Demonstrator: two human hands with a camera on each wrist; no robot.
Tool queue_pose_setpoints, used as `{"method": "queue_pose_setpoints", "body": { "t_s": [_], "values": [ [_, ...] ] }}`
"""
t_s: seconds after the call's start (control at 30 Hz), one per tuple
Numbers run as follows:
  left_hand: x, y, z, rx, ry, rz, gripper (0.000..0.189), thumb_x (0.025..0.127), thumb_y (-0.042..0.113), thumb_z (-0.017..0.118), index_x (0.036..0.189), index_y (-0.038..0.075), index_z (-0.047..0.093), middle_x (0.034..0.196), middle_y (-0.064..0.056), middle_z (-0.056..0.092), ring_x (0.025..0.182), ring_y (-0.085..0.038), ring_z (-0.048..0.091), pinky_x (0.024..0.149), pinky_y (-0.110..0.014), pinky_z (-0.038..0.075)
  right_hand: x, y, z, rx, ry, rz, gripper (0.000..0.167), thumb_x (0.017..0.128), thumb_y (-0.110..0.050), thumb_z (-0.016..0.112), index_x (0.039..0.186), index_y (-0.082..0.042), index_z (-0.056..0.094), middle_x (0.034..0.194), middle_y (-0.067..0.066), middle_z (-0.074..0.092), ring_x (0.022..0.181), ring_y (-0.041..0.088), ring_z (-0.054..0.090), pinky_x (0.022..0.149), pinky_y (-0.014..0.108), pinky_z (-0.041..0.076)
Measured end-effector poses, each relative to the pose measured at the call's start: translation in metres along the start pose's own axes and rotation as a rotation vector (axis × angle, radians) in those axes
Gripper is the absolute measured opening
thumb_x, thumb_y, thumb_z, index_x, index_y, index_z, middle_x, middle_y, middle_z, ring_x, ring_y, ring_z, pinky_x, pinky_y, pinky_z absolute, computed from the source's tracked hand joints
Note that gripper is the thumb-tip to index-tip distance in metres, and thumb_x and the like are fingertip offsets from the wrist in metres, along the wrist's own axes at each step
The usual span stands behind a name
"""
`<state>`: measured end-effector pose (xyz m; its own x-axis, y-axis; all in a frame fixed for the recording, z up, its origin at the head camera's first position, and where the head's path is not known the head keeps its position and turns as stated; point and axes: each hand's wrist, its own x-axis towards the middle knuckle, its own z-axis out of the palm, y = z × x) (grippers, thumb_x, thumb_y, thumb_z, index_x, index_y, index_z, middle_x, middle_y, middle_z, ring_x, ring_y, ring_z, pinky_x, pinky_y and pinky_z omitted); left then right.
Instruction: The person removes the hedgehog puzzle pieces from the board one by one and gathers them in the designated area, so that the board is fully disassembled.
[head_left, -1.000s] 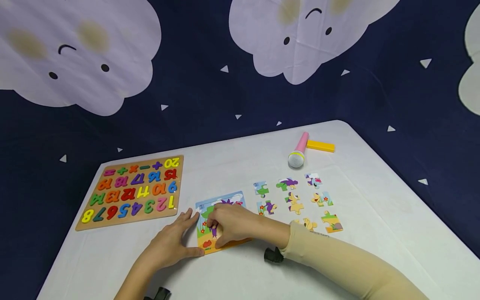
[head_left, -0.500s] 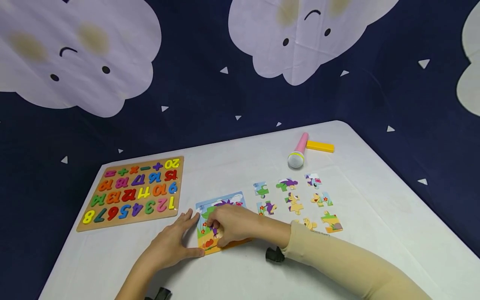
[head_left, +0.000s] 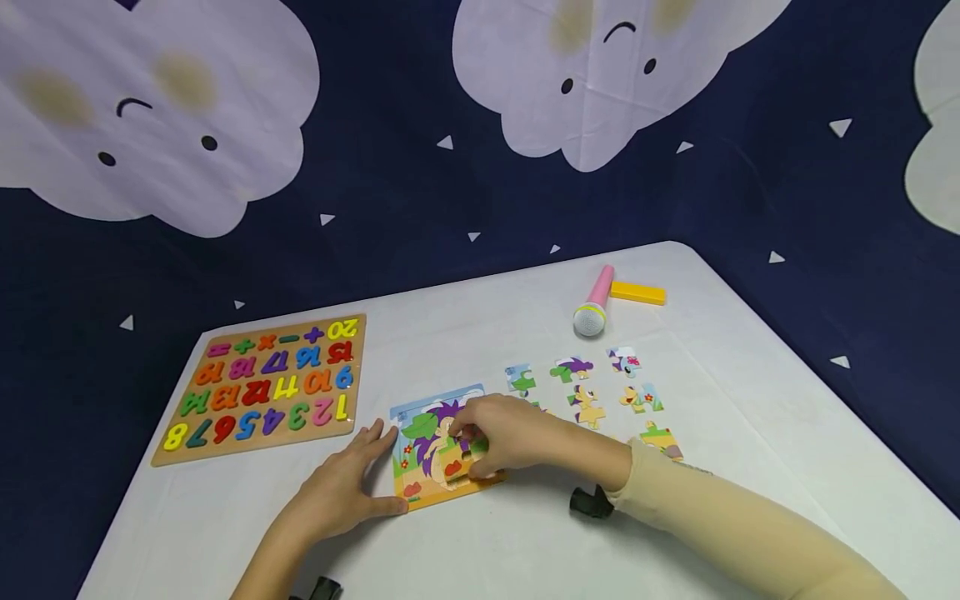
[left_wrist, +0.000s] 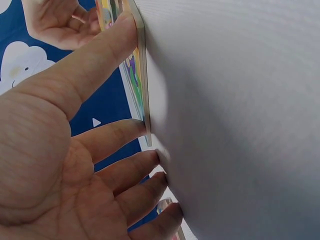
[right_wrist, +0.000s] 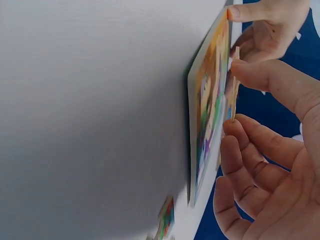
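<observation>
A jigsaw puzzle board (head_left: 431, 497) with a picture of a purple-haired figure and an orange lower border lies on the white table. My right hand (head_left: 510, 433) is over its right half, pinching a puzzle piece (head_left: 454, 468) between thumb and index finger. In the right wrist view that puzzle piece (right_wrist: 235, 87) stands edge-on, raised off the board's face. On the board's left side rests my left hand (head_left: 341, 483), fingers spread, thumb (left_wrist: 107, 47) on the near corner and index fingertip at the left edge.
Several loose puzzle pieces (head_left: 588, 408) lie in rows right of the board, partly covered by the right forearm. A wooden number board (head_left: 258, 387) is at the left. Towards the back right are a pink toy microphone (head_left: 600, 293) and a yellow block (head_left: 637, 292).
My right hand has shifted right and lifted from the board's middle, with the pinched puzzle piece now showing. More of the board's picture is uncovered. My left hand has stayed in place.
</observation>
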<state>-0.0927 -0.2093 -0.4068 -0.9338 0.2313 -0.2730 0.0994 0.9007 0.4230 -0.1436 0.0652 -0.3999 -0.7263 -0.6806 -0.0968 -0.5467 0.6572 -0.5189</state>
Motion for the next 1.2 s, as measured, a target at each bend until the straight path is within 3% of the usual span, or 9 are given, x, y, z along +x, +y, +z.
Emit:
{"method": "queue_pose_setpoints", "body": {
  "t_s": [0.5,0.8,1.2],
  "values": [
    [0.001,0.001,0.000,0.011,0.021,-0.003,0.108,0.069,0.049,0.099,0.161,0.014,0.052,0.174,-0.016,0.037,0.160,-0.049,0.033,0.119,-0.079,0.034,-0.052,0.038,-0.031,0.049,0.083,0.073,0.048,0.080,-0.024,0.093,0.125,-0.016,0.078,0.101,-0.005,0.069,0.092,0.013,0.060,0.080,0.027,0.050],
    [0.000,-0.001,0.003,0.004,0.012,-0.026,0.109,0.068,0.049,0.100,0.161,0.016,0.052,0.174,-0.014,0.037,0.161,-0.048,0.032,0.119,-0.080,0.033,-0.078,0.055,-0.024,0.058,0.086,0.090,0.048,0.081,-0.030,0.094,0.125,-0.021,0.079,0.103,-0.016,0.068,0.094,0.007,0.059,0.085,0.027,0.052],
    [0.001,0.000,0.003,0.008,0.007,-0.036,0.109,0.069,0.050,0.100,0.161,0.018,0.052,0.174,-0.013,0.037,0.161,-0.048,0.031,0.118,-0.081,0.033,-0.091,0.063,-0.014,0.083,0.094,0.069,0.045,0.078,-0.031,0.097,0.119,-0.022,0.079,0.106,-0.017,0.071,0.097,0.002,0.062,0.087,0.028,0.056]
  ]
}}
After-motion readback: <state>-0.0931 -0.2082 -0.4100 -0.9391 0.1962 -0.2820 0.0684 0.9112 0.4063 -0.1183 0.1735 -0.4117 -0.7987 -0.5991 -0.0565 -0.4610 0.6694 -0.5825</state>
